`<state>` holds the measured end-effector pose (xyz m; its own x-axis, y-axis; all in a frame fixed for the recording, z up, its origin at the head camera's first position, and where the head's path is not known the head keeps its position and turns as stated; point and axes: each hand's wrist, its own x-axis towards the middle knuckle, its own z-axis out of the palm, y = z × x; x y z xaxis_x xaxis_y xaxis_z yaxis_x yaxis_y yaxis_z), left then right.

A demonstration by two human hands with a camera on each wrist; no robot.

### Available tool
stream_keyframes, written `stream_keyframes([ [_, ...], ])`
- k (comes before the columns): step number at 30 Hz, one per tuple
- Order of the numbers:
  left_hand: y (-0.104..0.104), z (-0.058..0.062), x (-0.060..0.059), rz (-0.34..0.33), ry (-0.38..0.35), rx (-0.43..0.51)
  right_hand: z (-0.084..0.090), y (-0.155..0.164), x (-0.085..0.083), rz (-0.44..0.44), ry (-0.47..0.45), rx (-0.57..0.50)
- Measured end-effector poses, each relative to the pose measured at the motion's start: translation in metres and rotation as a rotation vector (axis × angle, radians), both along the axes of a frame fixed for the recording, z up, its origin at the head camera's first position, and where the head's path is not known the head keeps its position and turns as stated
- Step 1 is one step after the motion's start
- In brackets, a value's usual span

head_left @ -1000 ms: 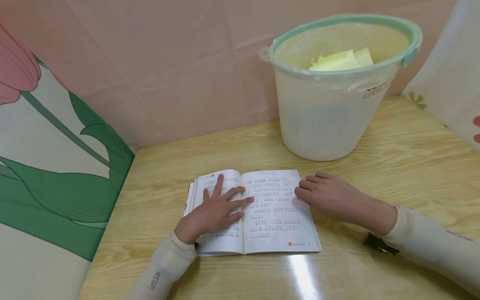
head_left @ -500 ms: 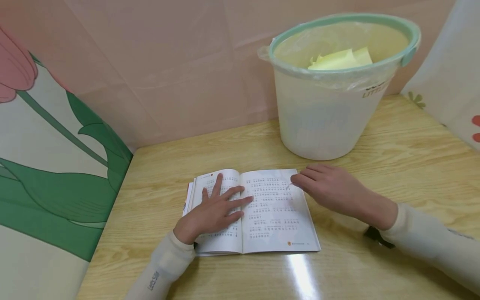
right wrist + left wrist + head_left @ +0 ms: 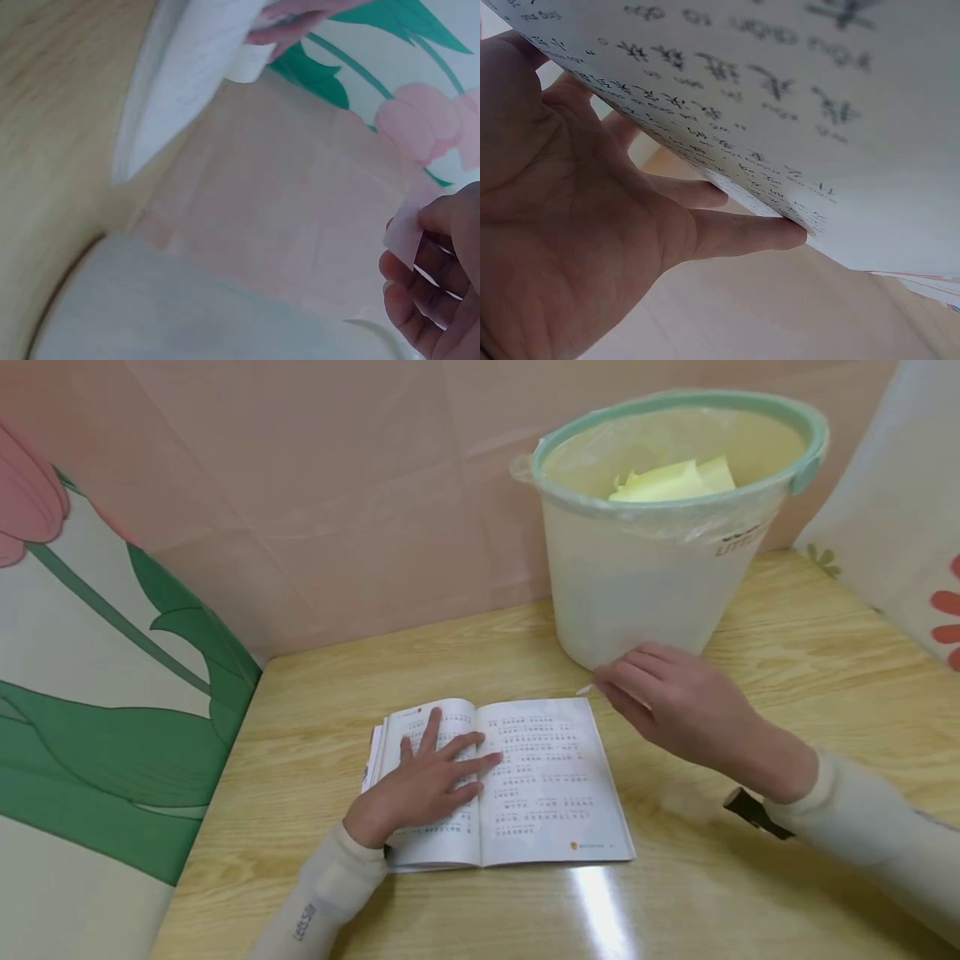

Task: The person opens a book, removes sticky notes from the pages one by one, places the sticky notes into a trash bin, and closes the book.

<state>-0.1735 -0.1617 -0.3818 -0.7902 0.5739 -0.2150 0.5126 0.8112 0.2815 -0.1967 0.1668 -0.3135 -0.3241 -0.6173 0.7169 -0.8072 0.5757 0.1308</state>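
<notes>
An open book (image 3: 547, 785) with printed text lies flat on the wooden table (image 3: 787, 693). My left hand (image 3: 427, 781) rests on its left page with the fingers spread straight; the left wrist view shows the palm (image 3: 577, 247) under the page (image 3: 817, 112). My right hand (image 3: 660, 702) hovers above the book's far right corner, just in front of the bucket (image 3: 637, 585). Its fingertips pinch a small pale slip of paper (image 3: 584, 690), which shows in the right wrist view as a pinkish slip (image 3: 405, 229) between thumb and fingers (image 3: 442, 292).
The translucent bucket has a green rim, a plastic liner and yellow paper (image 3: 667, 481) inside. Pink and flower-printed panels wall the table at the back, left and right. A black strap (image 3: 753, 814) sits at my right wrist.
My right hand has lifted off the book's right page edge and moved up and back toward the bucket, with the small slip now pinched in its fingertips. The left hand stays put.
</notes>
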Motion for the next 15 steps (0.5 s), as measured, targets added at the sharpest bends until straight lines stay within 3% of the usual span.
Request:
stream_keyframes([
  [9,-0.002,-0.001,-0.001,-0.002,-0.006,0.008,0.031,-0.006,0.005,-0.047,-0.026,-0.104],
  [15,-0.001,-0.001,-0.001,0.002,-0.010,0.006,0.047,-0.010,0.006,-0.017,-0.082,-0.225],
])
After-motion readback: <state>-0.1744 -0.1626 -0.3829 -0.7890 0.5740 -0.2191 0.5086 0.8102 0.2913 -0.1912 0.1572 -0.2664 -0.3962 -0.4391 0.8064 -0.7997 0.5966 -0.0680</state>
